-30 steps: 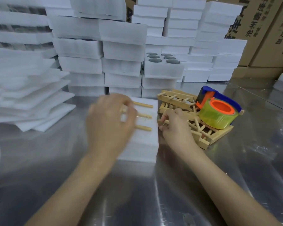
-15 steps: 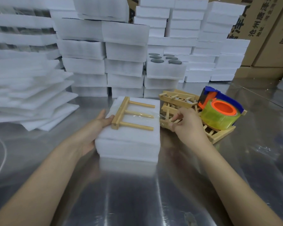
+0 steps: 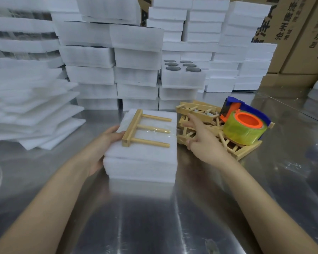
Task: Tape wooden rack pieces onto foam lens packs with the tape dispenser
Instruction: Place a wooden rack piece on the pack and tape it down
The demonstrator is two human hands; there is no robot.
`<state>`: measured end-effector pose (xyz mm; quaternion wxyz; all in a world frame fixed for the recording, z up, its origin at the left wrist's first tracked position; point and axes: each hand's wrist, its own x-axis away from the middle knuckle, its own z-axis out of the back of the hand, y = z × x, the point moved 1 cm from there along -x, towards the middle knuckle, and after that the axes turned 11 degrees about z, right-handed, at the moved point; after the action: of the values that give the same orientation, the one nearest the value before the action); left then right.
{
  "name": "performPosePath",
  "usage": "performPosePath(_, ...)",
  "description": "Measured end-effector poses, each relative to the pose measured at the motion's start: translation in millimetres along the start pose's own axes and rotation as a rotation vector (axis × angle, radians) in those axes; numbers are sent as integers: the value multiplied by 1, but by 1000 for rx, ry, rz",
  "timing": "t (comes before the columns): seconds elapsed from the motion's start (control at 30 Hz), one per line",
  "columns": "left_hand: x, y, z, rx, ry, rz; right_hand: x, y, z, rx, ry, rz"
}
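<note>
While loose foam sheets [image 3: 35, 110] lay fanned at far left, well apart from the work, our left hand [image 3: 103, 143] grasped the left side of the foam lens pack [image 3: 141, 162], thumb on its top edge just beside the rail of the wooden rack piece [image 3: 145, 130]; the other fingers were hidden, so we couldn't tell how far they wrapped. That pack sat mid-table [image 3: 154, 217] w/ the rack piece flat on top, rail to the left, three dowels pointing right, & a strip of clear tape [image 3: 158, 132] ran over the middle dowel to the pack's right edge. We judged taping on this pack done or nearly so, i.e. we were btwn packs. Our right hand [image 3: 204, 143] was released, fingers spread & straight, holding nothing, over the pile of rack pieces [image 3: 198, 109] just right of the pack; the tape dispenser [image 3: 246, 123] rested on that pile, untouched. Next move prob. called for the left hand to shift the pack aside w/o lifting the tape, & the right to pull one piece from a tangled heap, minding the dispenser perched on it.
</note>
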<state>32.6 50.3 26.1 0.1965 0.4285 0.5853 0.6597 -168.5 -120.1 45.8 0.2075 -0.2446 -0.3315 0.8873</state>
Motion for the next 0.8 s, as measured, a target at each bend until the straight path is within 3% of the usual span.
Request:
performPosePath(0.1, 1, 0, -1, 0, -8, -5, -5, 1, -2, 156, -99, -24)
performPosePath(0.23, 2, 2, -3, 25, -7, 8, -3, 0, -7, 396, -59, 39)
performPosePath(0.53, 3, -1, 0, 85, 9, 103, -8, 10, 8, 467, 79, -23)
performPosePath(0.67, 9, 2, 6, 35, -96, 179, -5, 10, 9, 380, 269, 19)
performPosePath(0.8, 16, 8, 14, -46, -164, 203, -1, -1, 1, 38, 386, 97)
